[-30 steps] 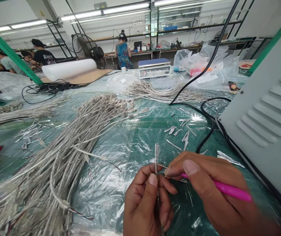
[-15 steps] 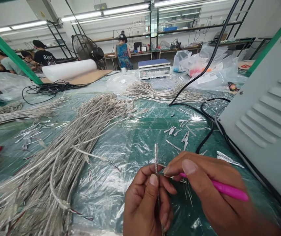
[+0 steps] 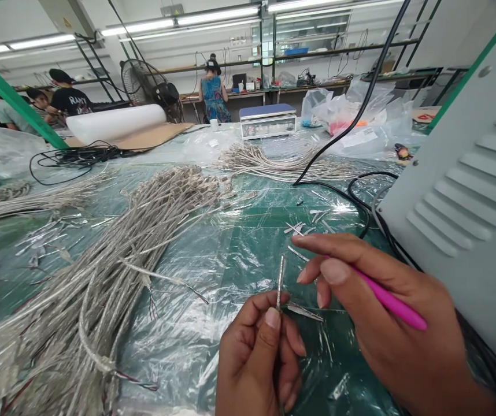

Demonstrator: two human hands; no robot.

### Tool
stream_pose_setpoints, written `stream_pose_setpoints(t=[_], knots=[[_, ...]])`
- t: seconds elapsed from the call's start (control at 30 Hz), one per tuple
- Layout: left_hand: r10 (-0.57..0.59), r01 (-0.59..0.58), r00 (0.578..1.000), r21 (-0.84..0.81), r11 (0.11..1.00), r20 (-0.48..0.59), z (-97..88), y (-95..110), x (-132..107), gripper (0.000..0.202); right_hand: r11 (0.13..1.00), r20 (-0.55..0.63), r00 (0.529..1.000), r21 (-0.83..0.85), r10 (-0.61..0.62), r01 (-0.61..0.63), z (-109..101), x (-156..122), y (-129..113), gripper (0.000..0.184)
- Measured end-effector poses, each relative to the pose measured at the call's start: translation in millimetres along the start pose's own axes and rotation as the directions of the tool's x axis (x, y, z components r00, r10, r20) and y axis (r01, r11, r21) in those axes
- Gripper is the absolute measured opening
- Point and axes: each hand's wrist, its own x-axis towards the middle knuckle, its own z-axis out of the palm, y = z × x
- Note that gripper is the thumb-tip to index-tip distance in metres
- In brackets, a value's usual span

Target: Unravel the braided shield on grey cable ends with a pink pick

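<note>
My left hand point(image 3: 259, 358) pinches a thin silver braided cable point(image 3: 279, 280) upright between thumb and fingers, its stripped end pointing up. My right hand point(image 3: 387, 323) holds a pink tool point(image 3: 389, 302) like a pen, index finger stretched out above and to the right of the cable tip, not touching it. A loose strip of silver foil point(image 3: 304, 312) lies on the plastic sheet just right of my left thumb.
A big bundle of silver cables point(image 3: 113, 260) lies across the left of the green plastic-covered table point(image 3: 230, 242). A grey vented machine point(image 3: 469, 190) stands at right with black cords point(image 3: 361, 202). Foil scraps point(image 3: 313, 219), a scale point(image 3: 267, 120) and bags lie beyond. People work at the back.
My right hand has lifted up and away from the cable tip, its fingers spreading. A foil strip now lies beside my left thumb. The view has shifted slightly.
</note>
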Motion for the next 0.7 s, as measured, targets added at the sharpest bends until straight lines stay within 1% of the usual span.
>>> stream_pose_setpoints(t=[0.07, 0.2, 0.27, 0.43, 0.7], knots=[[0.001, -0.001, 1.0, -0.025, 1.0, 0.002, -0.1, 1.7, -0.2, 0.014, 1.0, 0.016, 1.0, 0.003, 0.017, -0.017, -2.7, -0.6, -2.4, 0.018], [-0.008, 0.009, 1.0, -0.068, 0.998, 0.014, -2.2, 2.6, -0.4, 0.013, 1.0, 0.115, 0.993, -0.007, 0.002, -0.002, -4.3, -2.6, -4.6, 0.038], [-0.012, 0.014, 1.0, -0.08, 0.997, 0.024, -3.3, 2.2, -0.3, 0.013, 1.0, 0.14, 0.99, -0.022, 0.004, -0.001, -3.4, -2.4, -5.3, 0.041], [0.0, 0.004, 0.999, -0.087, 0.996, 0.037, -5.2, 1.2, 0.1, 0.013, 0.999, 0.192, 0.981, -0.048, 0.008, 0.001, -0.9, -2.0, -4.6, 0.039], [0.017, -0.013, 0.999, -0.093, 0.996, 0.045, -7.2, -1.0, 0.7, 0.013, 0.995, 0.177, 0.984, -0.094, 0.001, 0.016, 0.1, -3.2, -0.4, 0.039]])
